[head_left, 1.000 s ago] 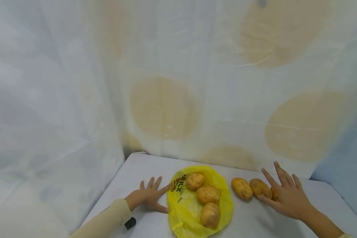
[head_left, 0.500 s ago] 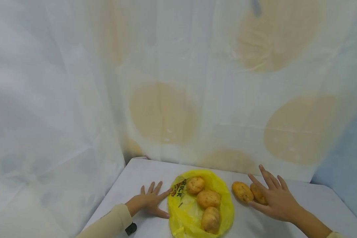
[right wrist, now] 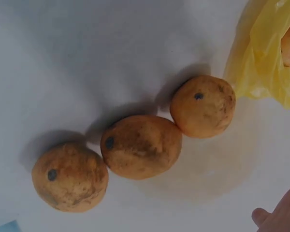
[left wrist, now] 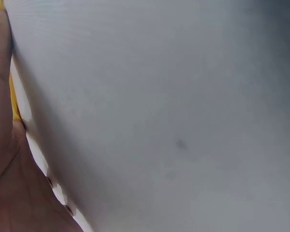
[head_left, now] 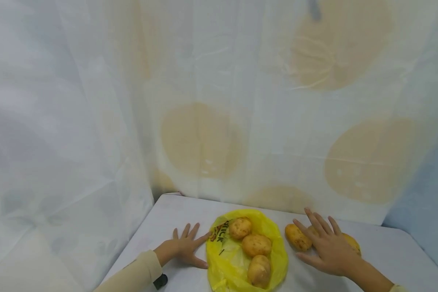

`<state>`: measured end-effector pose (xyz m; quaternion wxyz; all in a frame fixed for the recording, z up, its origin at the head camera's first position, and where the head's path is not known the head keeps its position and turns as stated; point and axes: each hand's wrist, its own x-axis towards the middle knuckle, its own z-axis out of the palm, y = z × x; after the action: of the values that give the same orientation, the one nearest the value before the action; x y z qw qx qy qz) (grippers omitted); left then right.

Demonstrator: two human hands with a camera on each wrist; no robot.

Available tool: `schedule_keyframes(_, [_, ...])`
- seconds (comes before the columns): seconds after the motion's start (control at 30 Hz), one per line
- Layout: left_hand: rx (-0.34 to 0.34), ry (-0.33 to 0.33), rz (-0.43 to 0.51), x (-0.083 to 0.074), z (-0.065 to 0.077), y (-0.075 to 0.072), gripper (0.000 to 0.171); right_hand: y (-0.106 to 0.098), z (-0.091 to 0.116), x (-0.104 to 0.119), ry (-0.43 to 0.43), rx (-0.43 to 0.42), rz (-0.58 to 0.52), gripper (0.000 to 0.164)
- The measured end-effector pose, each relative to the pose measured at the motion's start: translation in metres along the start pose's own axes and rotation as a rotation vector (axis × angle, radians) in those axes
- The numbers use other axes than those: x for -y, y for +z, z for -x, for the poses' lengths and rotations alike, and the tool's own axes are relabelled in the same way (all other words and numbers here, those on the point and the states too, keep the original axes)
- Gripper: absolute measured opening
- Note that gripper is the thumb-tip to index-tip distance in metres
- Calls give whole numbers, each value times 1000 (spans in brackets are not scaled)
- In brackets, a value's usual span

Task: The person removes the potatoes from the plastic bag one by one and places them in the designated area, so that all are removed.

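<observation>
So the bag [head_left: 219, 265] is laid out wide on the table [head_left: 190, 207], mouth facing up, and three potatoes [head_left: 256, 245] are already held in it in a short line, with bare plastic left showing beside them. Three more are lined up outside, right of the bag: the near potato [right wrist: 203, 106] just beside it, then the middle potato [right wrist: 141, 147], then the far potato [right wrist: 70, 177], neighbours pretty much touching.

Left of the bag, the left hand [head_left: 185, 247] is laid with fingers splayed, index tip and thumb right at the bag's edge. Nothing is gripped by it; how hard it's pressed down can't be told. Right of the bag, the right hand [head_left: 330, 249] is held over the loose row, fingers straight and fanned out, nothing grasped. Whether any potato is actually touched by it can't be made out.

Handling tips, just a judgement: thin plastic like that probably gets dragged easily, so the edge is best pinned lightly and not tugged. With the row packed this tight, an end potato is likely easier to get fingers round than the middle one. Round skins may get rolled by a sideways nudge, so a grip from above, across the narrow way, is recommended.
</observation>
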<state>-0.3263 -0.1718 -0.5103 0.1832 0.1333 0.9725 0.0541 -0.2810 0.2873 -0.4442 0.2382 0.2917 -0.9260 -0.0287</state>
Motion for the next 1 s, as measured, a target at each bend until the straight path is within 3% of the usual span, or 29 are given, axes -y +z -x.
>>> schedule_keyframes(0.23, [4,-3,-4,-1,0,-2,103,4,-2,12,-59,-59,-9,84])
schedule_keyframes(0.63, [6,-11,-16,-1,-4,2,105,12,-4,33,-120,-73,-36,87])
schedule_keyframes(1.0, [0,0,-25,-1,-3,2,104,11,-6,53,-273,-129,-81,89])
